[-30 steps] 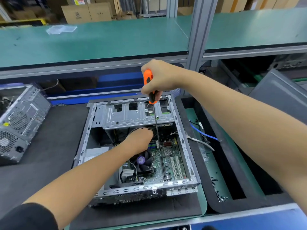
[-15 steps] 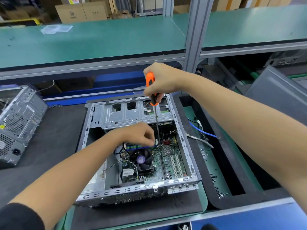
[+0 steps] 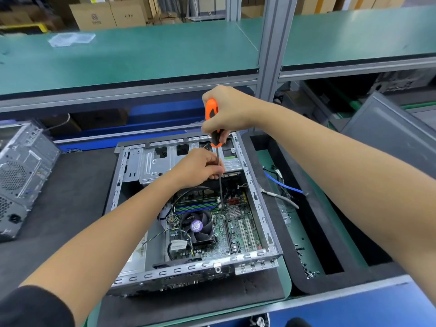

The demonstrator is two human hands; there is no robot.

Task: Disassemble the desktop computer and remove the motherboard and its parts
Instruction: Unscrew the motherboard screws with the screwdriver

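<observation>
Over black mat (image 3: 70, 197), right hand (image 3: 226, 112) (fisted) grips screwdriver (image 3: 211, 109).

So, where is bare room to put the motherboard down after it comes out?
The dark mat between the open computer case and the second case at far left is bare. The near mat strip in front of the open case is narrower. The green shelf above is mostly bare. The right tray is crowded with cables and screws.

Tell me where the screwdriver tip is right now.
In the head view, the screwdriver tip sits on the motherboard just right of the RAM sticks, beyond the CPU fan; the right hand grips its handle.
</observation>
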